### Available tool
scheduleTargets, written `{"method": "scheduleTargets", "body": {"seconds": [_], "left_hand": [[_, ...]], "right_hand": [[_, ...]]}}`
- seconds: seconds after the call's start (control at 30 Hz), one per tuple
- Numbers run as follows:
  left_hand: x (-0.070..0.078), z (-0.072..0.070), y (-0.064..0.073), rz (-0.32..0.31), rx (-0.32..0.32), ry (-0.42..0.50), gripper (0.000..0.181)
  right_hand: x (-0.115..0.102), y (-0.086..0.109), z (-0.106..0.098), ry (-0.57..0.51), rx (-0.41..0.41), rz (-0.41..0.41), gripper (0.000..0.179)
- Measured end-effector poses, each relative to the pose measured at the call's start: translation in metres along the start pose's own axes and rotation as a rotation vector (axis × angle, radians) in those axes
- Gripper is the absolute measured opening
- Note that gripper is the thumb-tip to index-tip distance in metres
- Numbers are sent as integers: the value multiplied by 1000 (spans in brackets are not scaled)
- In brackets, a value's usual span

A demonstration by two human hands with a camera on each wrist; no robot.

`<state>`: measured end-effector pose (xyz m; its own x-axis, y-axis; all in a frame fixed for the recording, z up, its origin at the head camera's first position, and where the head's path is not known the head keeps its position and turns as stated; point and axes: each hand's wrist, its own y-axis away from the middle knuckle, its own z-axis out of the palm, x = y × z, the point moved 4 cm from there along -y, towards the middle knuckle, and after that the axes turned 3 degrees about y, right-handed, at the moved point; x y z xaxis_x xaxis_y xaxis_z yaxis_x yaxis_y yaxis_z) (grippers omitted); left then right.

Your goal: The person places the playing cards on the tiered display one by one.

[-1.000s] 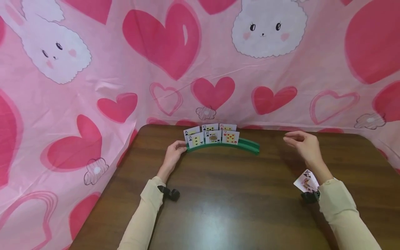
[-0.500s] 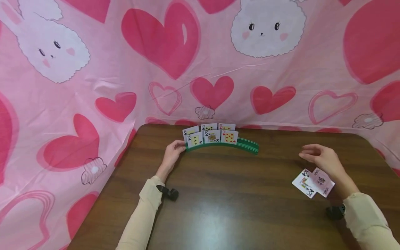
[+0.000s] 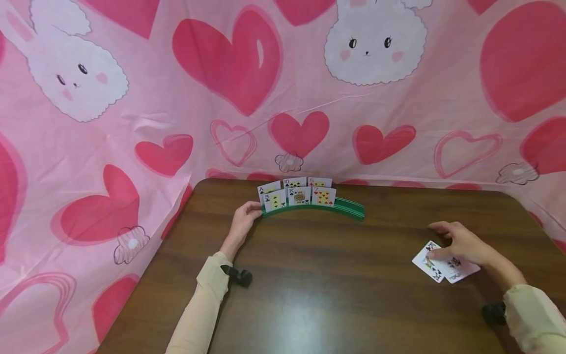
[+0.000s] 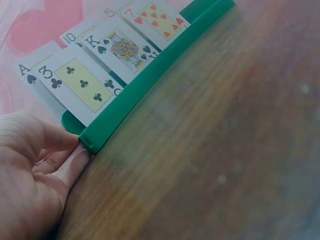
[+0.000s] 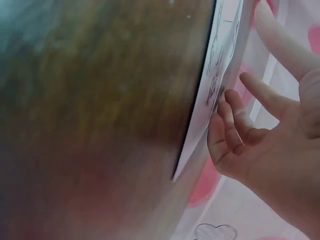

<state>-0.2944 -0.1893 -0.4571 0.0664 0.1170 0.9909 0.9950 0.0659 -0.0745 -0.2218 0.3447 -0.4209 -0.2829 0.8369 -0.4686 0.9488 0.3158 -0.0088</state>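
Note:
My left hand (image 3: 242,221) pinches the left end of a curved green card holder (image 3: 349,209) near the table's back edge. Standing in its front row are a three of clubs (image 4: 75,85), a king of spades (image 4: 122,47) and a seven of hearts (image 4: 157,20). Behind them an ace (image 3: 264,188), a ten (image 3: 292,182) and a five (image 3: 319,182) show their upper parts. At the right, my right hand (image 3: 468,246) hovers with spread fingers over a face-up king of clubs (image 3: 422,260) and a face-down pink-backed card or pile (image 3: 460,274) overlapping it.
The brown wooden table (image 3: 309,275) runs under everything. Behind it and along the left hangs a pink cloth (image 3: 194,98) with hearts and rabbits. The holder's right end carries no cards.
My right hand has come back toward me and to the right, then spread its fingers over the loose cards, which its arm partly covered before. The left hand keeps its place at the holder.

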Motion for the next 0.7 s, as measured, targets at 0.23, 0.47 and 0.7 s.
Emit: {"method": "scheduleTargets", "body": {"seconds": [0.23, 0.47, 0.7], "left_hand": [[-1, -1, 0, 5, 10, 4, 18], [-2, -1, 1, -9, -3, 5, 18], [-1, -1, 1, -4, -4, 2, 18]], "right_hand": [[-7, -3, 3, 101, 5, 10, 74], [-8, -4, 6, 107, -2, 37, 40], [-10, -4, 8, 120, -17, 62, 29]]}}
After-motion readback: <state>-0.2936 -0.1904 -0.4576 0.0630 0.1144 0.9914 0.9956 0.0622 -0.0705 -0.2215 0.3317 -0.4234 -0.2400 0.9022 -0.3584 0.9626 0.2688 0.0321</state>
